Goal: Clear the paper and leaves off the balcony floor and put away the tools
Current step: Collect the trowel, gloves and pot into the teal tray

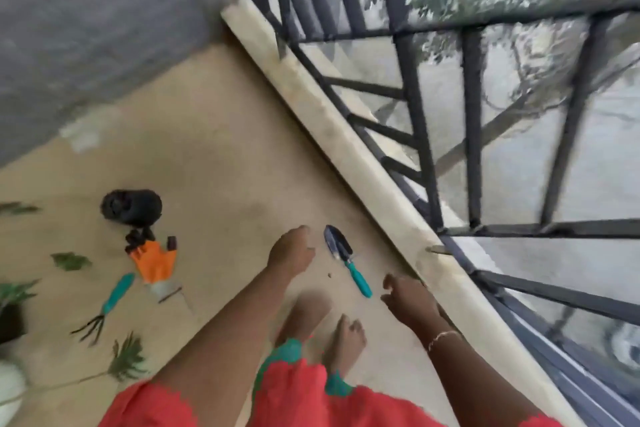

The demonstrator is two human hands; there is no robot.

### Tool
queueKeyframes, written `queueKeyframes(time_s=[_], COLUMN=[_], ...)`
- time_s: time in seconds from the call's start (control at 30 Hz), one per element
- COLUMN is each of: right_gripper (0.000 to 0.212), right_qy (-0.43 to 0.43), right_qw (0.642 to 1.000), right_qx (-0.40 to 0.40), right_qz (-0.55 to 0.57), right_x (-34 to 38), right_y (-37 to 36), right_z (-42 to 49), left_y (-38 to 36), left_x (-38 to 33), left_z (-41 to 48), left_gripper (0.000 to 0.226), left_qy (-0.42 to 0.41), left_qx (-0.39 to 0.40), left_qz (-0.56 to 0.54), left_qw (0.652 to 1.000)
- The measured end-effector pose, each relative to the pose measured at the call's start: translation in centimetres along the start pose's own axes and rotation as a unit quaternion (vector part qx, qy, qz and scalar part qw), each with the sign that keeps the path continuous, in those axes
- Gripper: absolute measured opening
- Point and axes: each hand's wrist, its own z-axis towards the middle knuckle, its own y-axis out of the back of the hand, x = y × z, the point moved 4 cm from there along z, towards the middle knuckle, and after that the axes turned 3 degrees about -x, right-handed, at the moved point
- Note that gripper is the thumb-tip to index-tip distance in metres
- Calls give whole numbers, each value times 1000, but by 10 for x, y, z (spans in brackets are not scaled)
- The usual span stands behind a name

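Nearest, a red garment (311, 399) hangs above bare feet (343, 340) on the smooth beige balcony floor (214, 149). The right grip (408, 302) and left grip (292, 251) hover loosely curled, holding nothing, either side of a trowel (346, 258) with a dark metal scoop and teal handle, lying flat. Leftward lie a pronged teal-handled rake (104, 308), an orange glove (156, 262) and green leaves (71, 261); farther off, a black cylinder (131, 206) on its side, then dark railing bars (419, 121).
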Motion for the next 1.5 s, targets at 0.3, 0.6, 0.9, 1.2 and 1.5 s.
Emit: queueKeyframes(time_s=[0.3,0.6,0.9,1.2,1.5], right_gripper=[34,29,27,30,32], right_qy=[-33,-67,-13,-77,-211], right_qw=[997,998,998,996,953], right_qx=[38,17,12,-45,-143], right_qz=[-59,-12,-52,8,163], right_x=[-15,-20,2,11,-9], right_y=[-152,-199,-84,53,65], right_z=[206,241,84,-158,-324], left_y=[-130,-159,-64,60,77], left_x=[57,84,40,-64,-171], left_z=[163,171,61,-112,-227], left_gripper=[51,47,45,51,43], left_qy=[-19,4,15,-68,-208], left_qx=[49,60,24,60,130], left_qz=[28,-2,-50,-44,17], left_qw=[998,998,998,995,969])
